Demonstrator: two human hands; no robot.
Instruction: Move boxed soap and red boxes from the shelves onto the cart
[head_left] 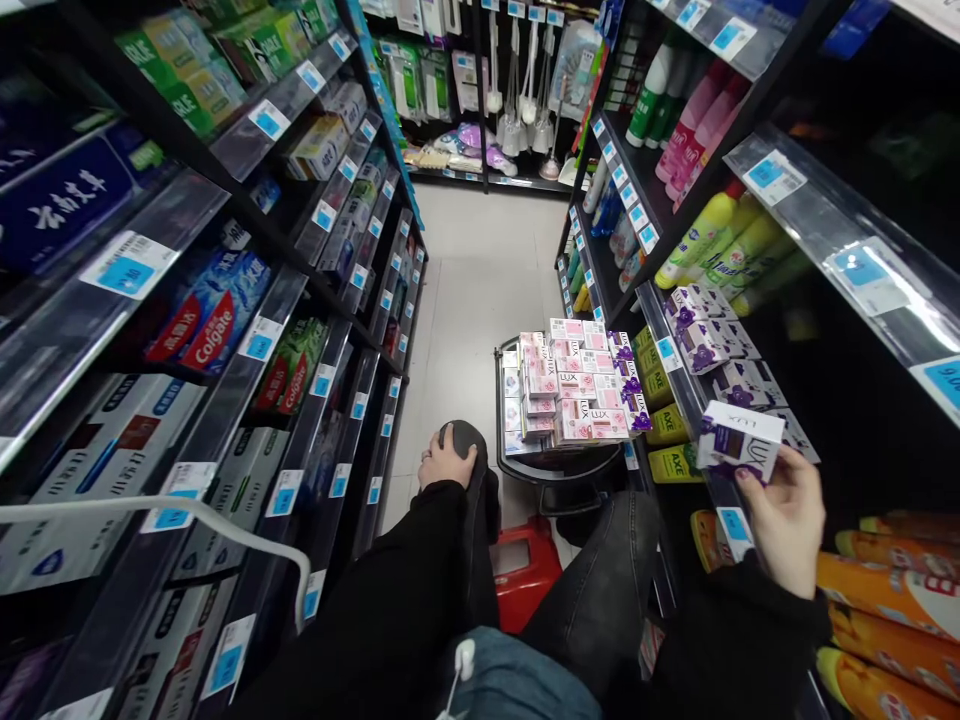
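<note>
My right hand (pixel 787 515) is closed around a white and purple LUX soap box (pixel 741 440), held at the front of the right-hand shelf. Just behind it, stacked LUX soap boxes (pixel 705 330) in the same colours stand on that shelf. My left hand (pixel 447 460) rests on my bent left knee with its fingers spread, holding nothing. Between my knees and the right shelf sits a dark basket (pixel 547 472), piled with pink and white LUX soap boxes (pixel 576 385). A column of purple ones (pixel 631 385) lines its right side.
A red plastic stool (pixel 529 575) is under me. Toothpaste boxes (pixel 225 310) fill the left shelves. Yellow-green AXE packs (pixel 671 425) and orange bottles (pixel 892 590) occupy the lower right shelf. Brushes (pixel 529 100) hang at the aisle's end, beyond the tiled floor (pixel 487 240).
</note>
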